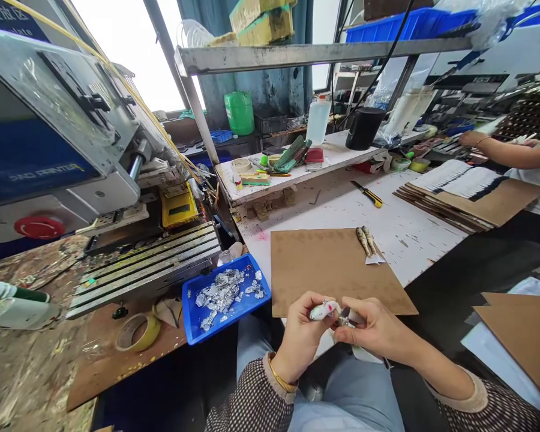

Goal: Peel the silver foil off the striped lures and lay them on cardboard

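Note:
In front of my lap, my left hand (306,327) is closed around a small whitish fish-shaped piece (323,310) with a pink-red mark, probably a fishing lure. My right hand (372,330) meets it from the right, thumb and fingers pinched on a small greyish thing at the tail end, too covered to name. Just beyond my hands lies a brown cardboard sheet (315,258). Two fish-shaped pieces (365,241) with pale tails rest side by side at its far right corner. Left of the cardboard, a blue tray (189,318) holds crumpled silver foil scraps (225,293).
A yellow-handled cutter (371,197) lies on the white table. Stacked cardboard (477,210) with rows of white pieces is at right, near another person's arm (513,150). A pad printer (49,144) stands at left, above a tape roll (137,333). A metal shelf (315,57) spans the back.

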